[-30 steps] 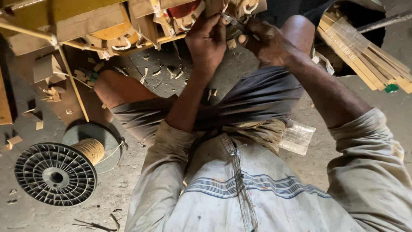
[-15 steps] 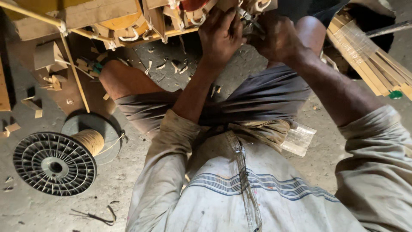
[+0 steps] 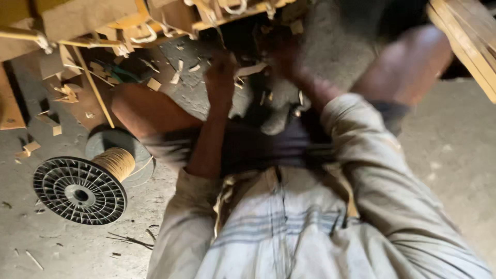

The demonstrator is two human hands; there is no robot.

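both hands point(image 3: 253, 72) motion-blurred, grip unclear, wooden frame point(image 3: 155, 20) cut off

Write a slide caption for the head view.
Seated person's blurred left hand and right hand reach toward wooden frame; cord spool beside.

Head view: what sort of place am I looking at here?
Probably a small floor-level woodworking or craft workshop: a black spool of tan cord lies on a dusty concrete floor strewn with wood offcuts, beside a light wooden frame.

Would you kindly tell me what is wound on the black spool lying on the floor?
The black spool carries tan cord on its core; the core beneath the cord is covered from view.
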